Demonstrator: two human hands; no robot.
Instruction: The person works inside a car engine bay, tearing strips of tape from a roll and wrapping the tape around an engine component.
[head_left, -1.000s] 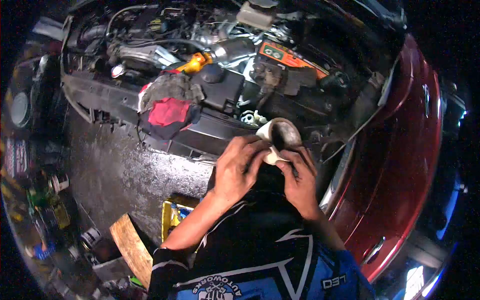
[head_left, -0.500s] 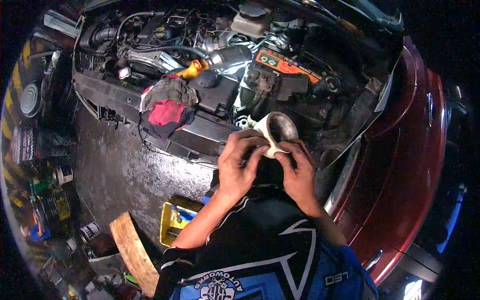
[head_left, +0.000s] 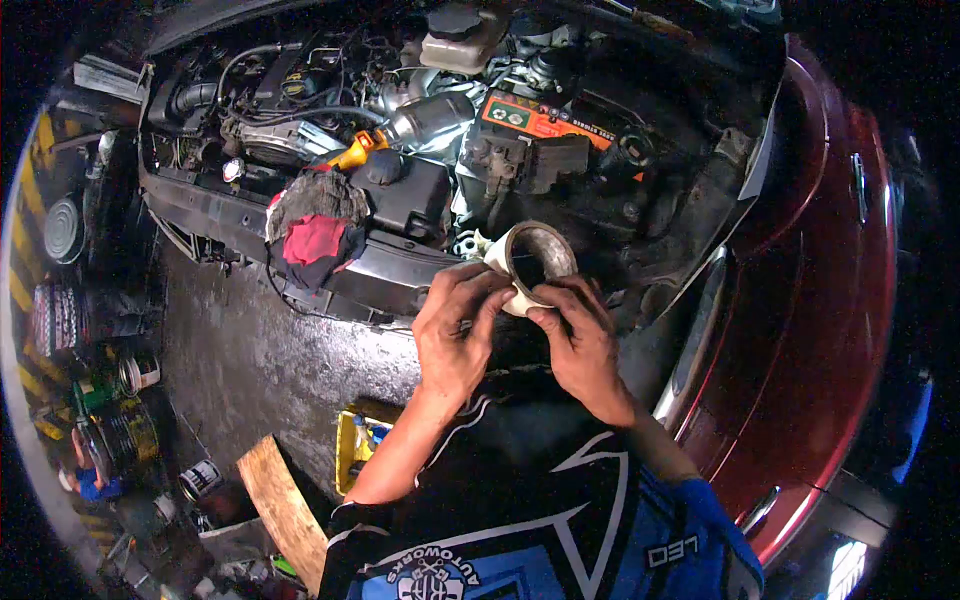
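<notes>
A roll of cream-coloured masking tape [head_left: 545, 246] is held up in front of the engine bay, its round opening tilted toward me. My left hand [head_left: 458, 325] grips its left lower edge between thumb and fingers. On the lower right side, my right hand [head_left: 580, 340] pinches the same roll, thumb at the front. The fingertips of both hands are close together at the bottom of the ring. A small pale flap sticks out at the roll's upper left.
The open engine bay holds a battery with an orange label [head_left: 545, 122] and a yellow-handled work lamp [head_left: 358, 150]. Dark and red rags [head_left: 318, 235] lie over the front crossmember. A yellow bin [head_left: 350, 450] and a wooden board [head_left: 280, 505] are on the floor. Red car doors [head_left: 790, 330] stand right.
The view has shifted slightly, so the car and hands appear a little further left. Both hands still hold the tape roll, which is turned slightly.
</notes>
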